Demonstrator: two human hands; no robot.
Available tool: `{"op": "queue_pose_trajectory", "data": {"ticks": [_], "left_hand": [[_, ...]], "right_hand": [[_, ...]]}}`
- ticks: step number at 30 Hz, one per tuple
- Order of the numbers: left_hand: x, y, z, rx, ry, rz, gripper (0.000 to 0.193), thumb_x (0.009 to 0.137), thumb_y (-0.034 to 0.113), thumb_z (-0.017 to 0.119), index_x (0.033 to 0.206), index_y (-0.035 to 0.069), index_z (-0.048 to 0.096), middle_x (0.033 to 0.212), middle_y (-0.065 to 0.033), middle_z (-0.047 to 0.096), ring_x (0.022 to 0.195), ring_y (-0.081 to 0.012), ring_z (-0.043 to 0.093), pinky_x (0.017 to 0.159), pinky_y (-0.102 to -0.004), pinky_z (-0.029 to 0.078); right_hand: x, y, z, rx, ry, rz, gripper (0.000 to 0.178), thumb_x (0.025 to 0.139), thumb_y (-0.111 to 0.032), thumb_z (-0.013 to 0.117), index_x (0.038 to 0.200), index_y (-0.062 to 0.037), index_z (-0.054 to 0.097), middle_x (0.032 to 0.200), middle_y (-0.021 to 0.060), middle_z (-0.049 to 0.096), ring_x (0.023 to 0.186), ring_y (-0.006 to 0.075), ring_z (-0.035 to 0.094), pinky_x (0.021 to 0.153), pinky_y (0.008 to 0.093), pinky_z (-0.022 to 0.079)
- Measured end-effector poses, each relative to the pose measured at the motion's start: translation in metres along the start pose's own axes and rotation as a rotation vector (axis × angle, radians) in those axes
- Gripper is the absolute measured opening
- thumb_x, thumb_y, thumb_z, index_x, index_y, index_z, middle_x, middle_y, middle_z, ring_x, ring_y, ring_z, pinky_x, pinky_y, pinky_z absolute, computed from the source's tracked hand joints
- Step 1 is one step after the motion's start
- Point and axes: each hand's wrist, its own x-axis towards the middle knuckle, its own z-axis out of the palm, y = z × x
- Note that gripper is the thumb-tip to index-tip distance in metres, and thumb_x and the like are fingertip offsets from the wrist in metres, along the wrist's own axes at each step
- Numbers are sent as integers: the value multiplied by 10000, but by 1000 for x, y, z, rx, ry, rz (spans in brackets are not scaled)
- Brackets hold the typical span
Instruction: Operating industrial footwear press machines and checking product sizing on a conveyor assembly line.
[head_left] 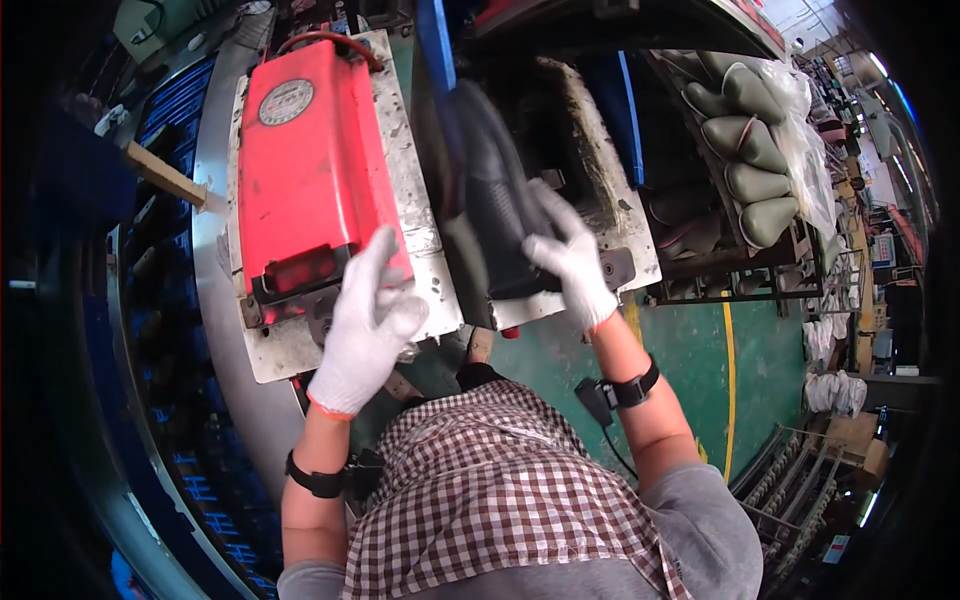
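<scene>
The right hand (570, 255), gloved, gripped a dark shoe upper (490, 190) at the open mould's (610, 215) front edge; it looked light and pliable, best pinched by its rim. The left hand (365, 325) hovered half-curled, empty, over the red mould lid (305, 150).

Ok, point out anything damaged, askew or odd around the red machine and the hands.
The pale plate around the red cover is chipped and stained along its edges. A dark shoe part stands tilted in the open station, the right hand on it. The left hand hovers by the cover's lower end. Nothing looks spilled.
</scene>
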Motion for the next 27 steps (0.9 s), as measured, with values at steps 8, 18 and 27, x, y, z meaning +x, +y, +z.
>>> {"op": "queue_pose_trajectory", "data": {"ticks": [8, 18, 27], "left_hand": [[110, 94, 42, 116, 187, 307, 738, 929, 307, 705, 1554, 10, 448, 1397, -157, 532, 1167, -220, 618, 1043, -361, 508], [222, 202, 67, 289, 271, 917, 690, 1005, 339, 661, 1544, -23, 426, 1452, -209, 564, 1293, -272, 555, 1135, -387, 430], [337, 304, 86, 1154, -74, 1003, 577, 966, 514, 587, 1248, 19, 682, 1175, -174, 727, 1027, -243, 718, 888, -396, 534]], "right_hand": [[117, 27, -85, -1185, 376, -196, 650, 768, -377, 814, 1382, -205, 688, 1476, 203, 539, 1278, 410, 576, 1080, 470, 483], [137, 75, -90, -1383, 353, -123, 667, 827, -465, 753, 1452, -282, 611, 1478, 169, 548, 1161, 427, 616, 985, 500, 512], [138, 70, -72, -1364, 361, -169, 582, 904, -531, 669, 1424, -272, 639, 1440, 178, 571, 1156, 412, 612, 964, 508, 504]]}}
